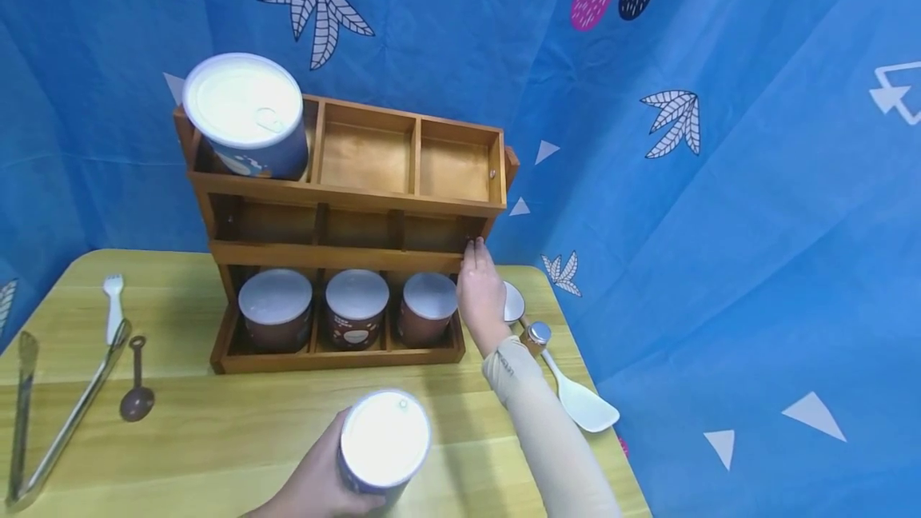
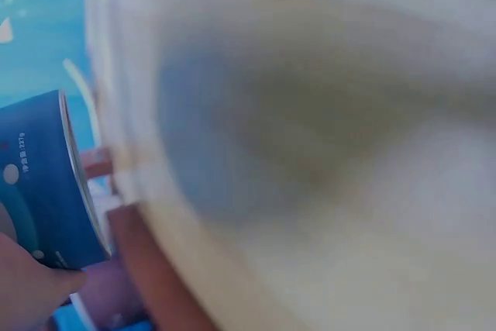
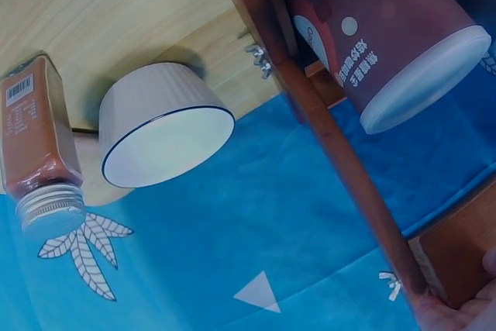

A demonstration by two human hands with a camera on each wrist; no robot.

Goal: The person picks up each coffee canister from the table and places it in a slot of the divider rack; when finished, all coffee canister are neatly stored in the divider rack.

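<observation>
My left hand point(image 1: 324, 470) grips a blue can with a bright white lid point(image 1: 384, 438) above the front of the table. In the left wrist view the blue can point(image 2: 46, 180) shows at the left edge, the thumb against its side; a blurred pale shape hides much of that view. My right hand point(image 1: 482, 286) reaches forward with straight fingers touching the right side of a wooden rack point(image 1: 345, 250). In the right wrist view its fingers point(image 3: 457, 317) show at the rack's wooden edge. A large blue can point(image 1: 245, 118) stands in the top tier's left compartment.
Brown cans point(image 1: 277, 310) fill the rack's bottom tier. A bowl point(image 3: 167, 125), an orange jar point(image 3: 39, 129) and a white spatula point(image 1: 586, 406) lie right of it. Tongs point(image 1: 72, 414), a white fork point(image 1: 113, 306) and a brown spoon point(image 1: 137, 386) lie at left. A blue cloth point(image 1: 446, 22) hangs behind.
</observation>
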